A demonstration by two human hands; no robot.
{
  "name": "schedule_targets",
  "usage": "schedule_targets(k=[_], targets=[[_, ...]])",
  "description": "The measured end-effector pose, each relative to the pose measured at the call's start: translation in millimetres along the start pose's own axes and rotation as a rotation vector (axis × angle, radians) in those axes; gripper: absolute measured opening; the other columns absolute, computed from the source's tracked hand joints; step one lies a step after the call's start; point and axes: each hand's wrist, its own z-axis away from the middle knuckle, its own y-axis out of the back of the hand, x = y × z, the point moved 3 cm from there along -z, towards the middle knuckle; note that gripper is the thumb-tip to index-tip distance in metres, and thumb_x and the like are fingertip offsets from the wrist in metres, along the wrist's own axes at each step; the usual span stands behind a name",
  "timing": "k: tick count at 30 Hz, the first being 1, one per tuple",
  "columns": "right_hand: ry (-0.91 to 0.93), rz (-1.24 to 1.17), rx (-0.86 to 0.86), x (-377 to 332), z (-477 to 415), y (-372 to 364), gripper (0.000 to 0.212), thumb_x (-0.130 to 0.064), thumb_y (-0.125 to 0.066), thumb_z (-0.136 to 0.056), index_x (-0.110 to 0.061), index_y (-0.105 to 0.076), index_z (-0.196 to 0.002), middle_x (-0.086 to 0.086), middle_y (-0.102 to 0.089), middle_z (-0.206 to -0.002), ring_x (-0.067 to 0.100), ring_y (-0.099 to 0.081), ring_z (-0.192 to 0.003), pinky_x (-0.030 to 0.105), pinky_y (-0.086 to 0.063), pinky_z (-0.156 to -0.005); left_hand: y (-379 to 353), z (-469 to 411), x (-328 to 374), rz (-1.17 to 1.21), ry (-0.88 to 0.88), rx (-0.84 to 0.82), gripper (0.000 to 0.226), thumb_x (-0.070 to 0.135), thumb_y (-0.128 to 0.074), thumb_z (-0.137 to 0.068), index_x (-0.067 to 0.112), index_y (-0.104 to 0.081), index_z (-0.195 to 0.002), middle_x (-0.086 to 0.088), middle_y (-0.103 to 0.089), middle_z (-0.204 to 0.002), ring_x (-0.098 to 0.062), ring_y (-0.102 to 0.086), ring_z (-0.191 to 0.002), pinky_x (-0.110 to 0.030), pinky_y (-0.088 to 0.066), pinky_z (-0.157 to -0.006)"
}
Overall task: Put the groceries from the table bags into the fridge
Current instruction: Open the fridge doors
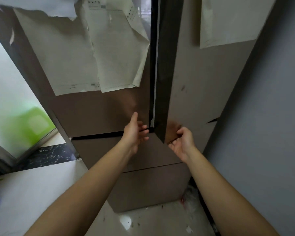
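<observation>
A brown fridge fills the view; no groceries or bags show. Its left door is closed and carries taped paper sheets. Its right door stands ajar, with its dark inner edge turned toward me. My left hand is held out with fingers loose and spread, just in front of the gap at the left door's lower corner, holding nothing. My right hand curls its fingers round the lower corner of the right door.
Below the doors are two brown drawer fronts. A grey wall stands close on the right. A glass sliding door with something green behind it is on the left. Debris lies on the pale floor.
</observation>
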Motion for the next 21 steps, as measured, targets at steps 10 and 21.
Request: schedule_targets(k=[10, 21], targets=[[0.082, 0.176, -0.015, -27.8, 74.9, 80.0, 0.030, -0.034, -0.041, -0.106, -0.017, -0.057, -0.125, 0.014, -0.062, -0.125, 0.030, -0.061, -0.116, 0.045, -0.049, -0.104, -87.0, 70.9, 52.5, -0.394, -0.403, -0.217, 0.069, 0.067, -0.024, -0.098, 0.022, -0.047, -0.145, 0.002, -0.056, -0.140, -0.017, -0.051, -0.130, -0.038, -0.037, -0.111], [0.336, 0.254, 0.323, -88.5, 123.4, 185.6, 0.069, -0.065, -0.034, -0.099, -0.024, -0.035, -0.155, 0.001, -0.044, -0.155, 0.023, -0.043, -0.141, 0.048, -0.030, -0.121, -209.0, 132.1, 4.7, -0.526, -0.482, -0.566, 0.082, 0.076, -0.019, -0.092, 0.026, -0.026, -0.156, -0.003, -0.033, -0.160, -0.021, -0.032, -0.146, -0.053, -0.023, -0.120]])
